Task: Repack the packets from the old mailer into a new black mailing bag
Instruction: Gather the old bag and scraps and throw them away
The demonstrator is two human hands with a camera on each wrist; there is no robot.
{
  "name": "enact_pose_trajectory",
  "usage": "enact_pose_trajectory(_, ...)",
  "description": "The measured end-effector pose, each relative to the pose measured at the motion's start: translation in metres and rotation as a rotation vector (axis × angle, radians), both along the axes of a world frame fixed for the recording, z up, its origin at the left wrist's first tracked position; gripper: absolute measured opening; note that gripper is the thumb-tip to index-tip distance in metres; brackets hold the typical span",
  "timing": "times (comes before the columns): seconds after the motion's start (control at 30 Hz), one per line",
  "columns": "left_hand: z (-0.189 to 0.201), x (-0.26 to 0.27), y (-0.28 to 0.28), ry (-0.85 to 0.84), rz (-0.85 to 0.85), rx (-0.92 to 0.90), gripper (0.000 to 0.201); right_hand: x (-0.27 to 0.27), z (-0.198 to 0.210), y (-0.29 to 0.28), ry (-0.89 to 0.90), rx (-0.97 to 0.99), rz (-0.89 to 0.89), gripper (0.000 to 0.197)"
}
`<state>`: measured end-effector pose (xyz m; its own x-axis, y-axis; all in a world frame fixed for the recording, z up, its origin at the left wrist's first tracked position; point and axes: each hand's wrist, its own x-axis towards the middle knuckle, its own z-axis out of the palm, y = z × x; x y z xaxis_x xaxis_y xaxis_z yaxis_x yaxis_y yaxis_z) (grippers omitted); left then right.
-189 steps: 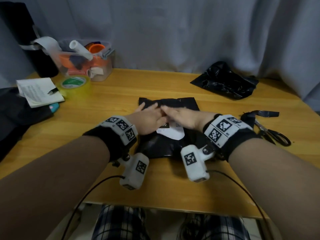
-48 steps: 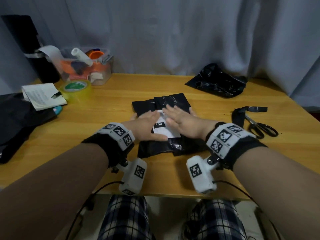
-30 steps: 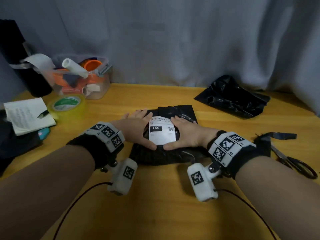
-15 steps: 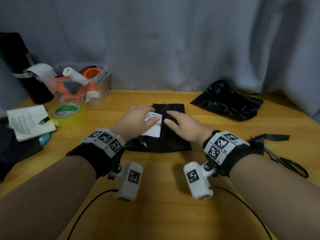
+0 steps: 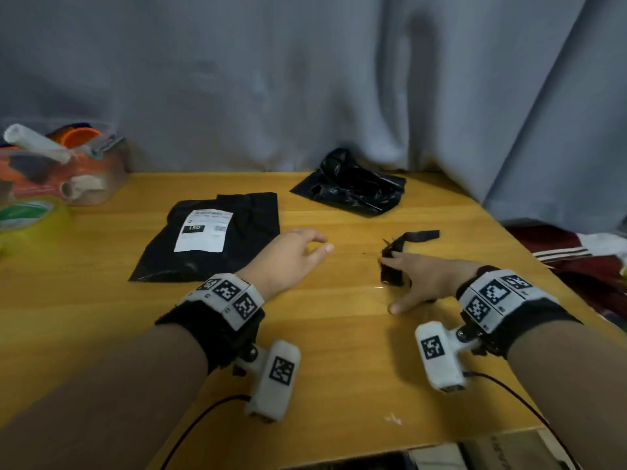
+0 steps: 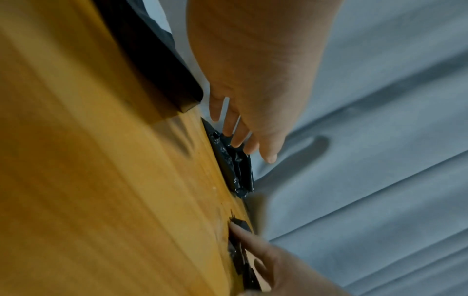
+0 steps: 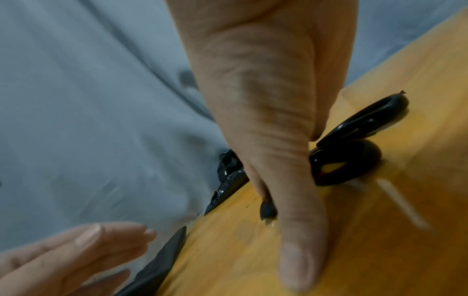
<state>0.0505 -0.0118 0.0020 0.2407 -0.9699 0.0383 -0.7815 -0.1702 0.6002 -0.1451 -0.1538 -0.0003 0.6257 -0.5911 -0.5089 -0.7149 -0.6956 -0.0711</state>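
The packed black mailing bag (image 5: 237, 239) with a white label (image 5: 203, 230) lies flat at the table's middle left; its corner (image 6: 157, 70) shows in the left wrist view. The crumpled old mailer (image 5: 349, 188) sits at the back by the curtain. My left hand (image 5: 315, 245) hovers just right of the bag, fingers relaxed and holding nothing. My right hand (image 5: 403, 283) lies spread on the table over black-handled scissors (image 7: 349, 160), with its forefinger on a black plastic strip (image 5: 417, 236). The scissor blades are hidden.
A clear box of rolls and scraps (image 5: 64, 171) and a yellow-green tape roll (image 5: 27, 215) stand at the far left. A grey curtain (image 5: 305, 79) backs the table. The table's right edge (image 5: 529, 252) is close, with red cloth (image 5: 576, 252) beyond it.
Both hands have let go of the labelled bag and moved right. The right hand has come down on the scissors and strip. The bag stays flat at the left.
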Motion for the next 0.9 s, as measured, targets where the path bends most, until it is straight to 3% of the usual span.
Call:
enact_pose_trajectory(0.1, -0.006, -0.007, -0.004, 0.027, 0.001, 0.013, 0.041, -0.003, -0.003, -0.001, -0.19, -0.125, 0.028, 0.068)
enact_pose_trajectory(0.23, -0.011, -0.013, -0.008, 0.005, -0.024, 0.029, 0.039, 0.001, -0.011, -0.005, -0.249, -0.241, 0.076, 0.022)
enact_pose_trajectory(0.3, -0.01, -0.015, -0.01, 0.0, -0.034, 0.023, 0.04, 0.004, -0.01, -0.005, -0.343, -0.272, 0.048, 0.018)
enact_pose_trajectory(0.37, -0.007, -0.016, -0.012, 0.044, -0.044, -0.031, 0.042, 0.005, -0.001, -0.002, -0.622, -0.232, -0.067, 0.015)
enact_pose_trajectory(0.43, 0.001, -0.016, -0.016, 0.198, -0.091, -0.116, 0.059, 0.009, 0.014, 0.006, -1.028, -0.011, -0.197, 0.014)
enact_pose_trajectory(0.5, 0.014, -0.017, -0.021, 0.4, -0.167, -0.12, 0.083, 0.016, 0.032, 0.014, -1.454, 0.411, -0.291, 0.022)
enact_pose_trajectory(0.53, 0.022, -0.018, -0.023, 0.501, -0.194, -0.09, 0.092, 0.019, 0.038, 0.016, -1.61, 0.587, -0.329, 0.025)
enact_pose_trajectory(0.6, 0.037, -0.02, -0.03, 0.711, -0.214, -0.021, 0.096, 0.026, 0.047, 0.019, -1.778, 0.728, -0.386, 0.026)
enact_pose_trajectory(0.67, 0.046, -0.022, -0.039, 0.94, -0.188, 0.017, 0.084, 0.035, 0.048, 0.017, -1.8, 0.65, -0.367, 0.023)
enact_pose_trajectory(0.73, 0.049, -0.021, -0.051, 1.08, -0.141, -0.031, 0.058, 0.043, 0.041, 0.009, -1.714, 0.332, -0.259, 0.023)
enact_pose_trajectory(0.83, 0.048, -0.014, -0.071, 1.082, -0.052, -0.197, 0.029, 0.056, 0.025, -0.007, -1.43, -0.258, -0.027, 0.017)
enact_pose_trajectory(0.9, 0.046, -0.006, -0.085, 1.06, 0.007, -0.253, 0.015, 0.066, 0.018, -0.02, -1.356, -0.341, 0.042, 0.009)
